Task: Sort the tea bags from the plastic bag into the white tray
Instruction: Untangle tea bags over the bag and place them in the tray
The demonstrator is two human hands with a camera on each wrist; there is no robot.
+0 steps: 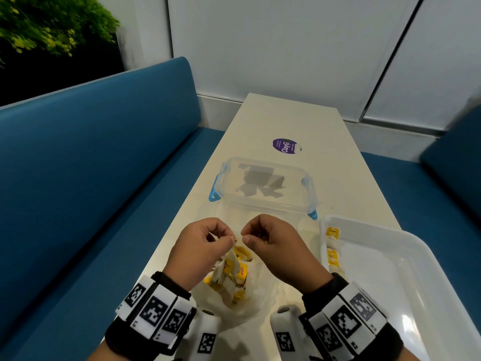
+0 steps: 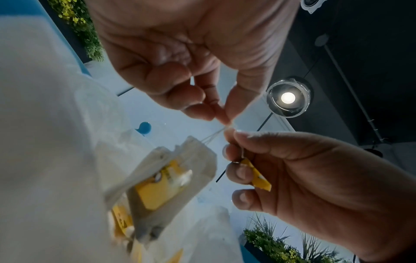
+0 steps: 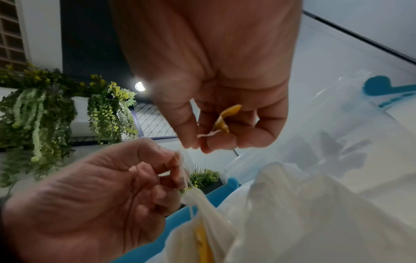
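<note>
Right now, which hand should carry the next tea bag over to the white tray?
Right hand, probably. The white tray lies on its side of the table, and it already pinches a yellow tag and string. The left hand pinches the strings above the tea bags and would have to cross over.
</note>
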